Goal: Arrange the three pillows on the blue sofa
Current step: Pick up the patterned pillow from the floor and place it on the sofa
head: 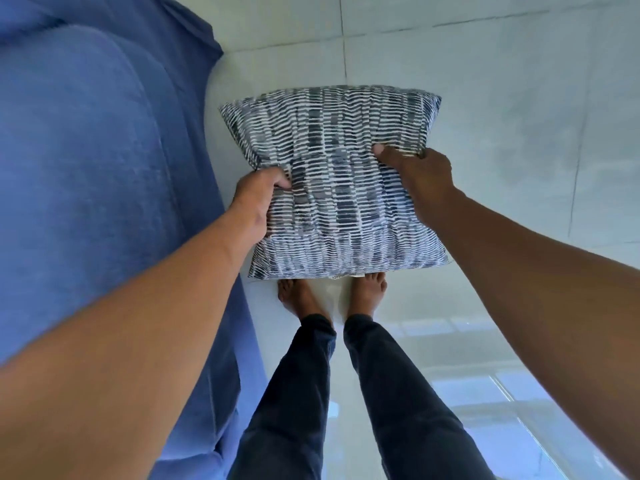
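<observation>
A square pillow (332,174) with a dark blue and white dashed pattern hangs flat in front of me above the floor. My left hand (256,206) grips its left edge, thumb pressed into the top. My right hand (415,178) grips its right side the same way. The blue sofa (86,168) fills the left of the view, its seat cushion beside the pillow and lower. Only this one pillow is in view.
Glossy white floor tiles (485,98) spread to the right and ahead. My bare feet (332,296) and dark trouser legs stand right beside the sofa's front edge, under the pillow. A window reflection shines on the floor at lower right.
</observation>
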### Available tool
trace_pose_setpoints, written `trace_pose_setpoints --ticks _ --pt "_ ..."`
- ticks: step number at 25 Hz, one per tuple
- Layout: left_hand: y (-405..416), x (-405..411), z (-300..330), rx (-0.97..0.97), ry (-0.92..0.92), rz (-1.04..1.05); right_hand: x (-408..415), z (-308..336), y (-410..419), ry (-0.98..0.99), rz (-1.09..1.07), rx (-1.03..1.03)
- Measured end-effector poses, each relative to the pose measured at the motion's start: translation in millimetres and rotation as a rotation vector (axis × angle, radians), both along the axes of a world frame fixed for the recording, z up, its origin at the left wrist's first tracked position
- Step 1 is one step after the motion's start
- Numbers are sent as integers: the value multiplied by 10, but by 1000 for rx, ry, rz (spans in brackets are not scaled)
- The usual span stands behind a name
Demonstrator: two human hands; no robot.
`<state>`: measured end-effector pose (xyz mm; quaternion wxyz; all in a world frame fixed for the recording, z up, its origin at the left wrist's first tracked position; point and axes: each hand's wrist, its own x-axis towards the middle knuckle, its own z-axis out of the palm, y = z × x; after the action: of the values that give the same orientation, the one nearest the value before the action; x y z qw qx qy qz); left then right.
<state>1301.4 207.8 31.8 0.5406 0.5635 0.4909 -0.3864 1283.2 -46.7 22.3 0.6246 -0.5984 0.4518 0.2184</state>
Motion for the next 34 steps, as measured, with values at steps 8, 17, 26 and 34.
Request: trace_pose_setpoints --ticks 8,17,26,34 --pt "40 -17 1819 -42 -248 -39 78 1874 -63 -178 -23 39" --pt "376 -549 3543 -118 -369 79 -168 3348 135 -260 31 55" --pt "1373 -1171 4193 -36 -517 447 252 4133 1324 -299 403 49" --pt "2510 -1386 4399 115 -635 703 908 4500 3013 -334 777 15"
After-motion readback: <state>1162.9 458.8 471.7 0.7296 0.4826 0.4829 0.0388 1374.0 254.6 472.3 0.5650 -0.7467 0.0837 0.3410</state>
